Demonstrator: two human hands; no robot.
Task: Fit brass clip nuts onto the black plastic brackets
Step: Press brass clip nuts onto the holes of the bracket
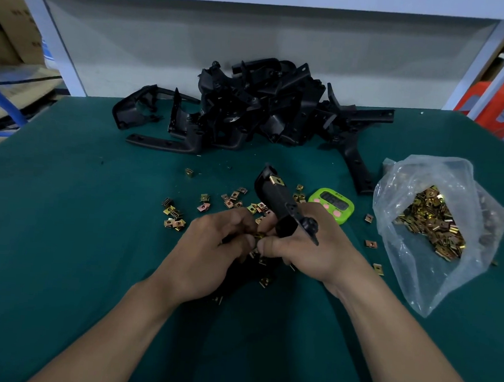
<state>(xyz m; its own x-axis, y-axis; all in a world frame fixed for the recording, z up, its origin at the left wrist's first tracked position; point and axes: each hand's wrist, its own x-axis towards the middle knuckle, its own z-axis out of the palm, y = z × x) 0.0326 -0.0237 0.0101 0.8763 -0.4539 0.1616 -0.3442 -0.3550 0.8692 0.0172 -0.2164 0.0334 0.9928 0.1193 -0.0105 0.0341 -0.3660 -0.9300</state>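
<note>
- Loose nuts (pixel 173 216) are scattered on the table (pixel 64 207), within easy reach.
- A nut (pixel 259 236) is pinched by the curled left hand (pixel 210 256), apparently for pressing on.
- The bracket (pixel 278 200) is gripped and steadied by the right hand (pixel 312 254), tilted away.
- Spare stock is kept in an open bag (pixel 409 178).

Black plastic brackets and brass clip nuts, with one bracket in hand at frame centre.
The held bracket (pixel 277 198) tilts with its far end pointing up and left, and a fitted clip nut (pixel 276 180) sits on that end. The right hand (pixel 309 248) grips its near end, while the left hand (pixel 210 256) pinches a brass clip nut (pixel 259 236) at the bracket's lower part. Loose clip nuts (pixel 232 200) lie scattered just beyond the hands, a few also to the right. A heap of nuts (pixel 433 224) fills the open clear bag (pixel 418 178) at right. A tangled pile of brackets (pixel 259 108) sits at upper centre.
</note>
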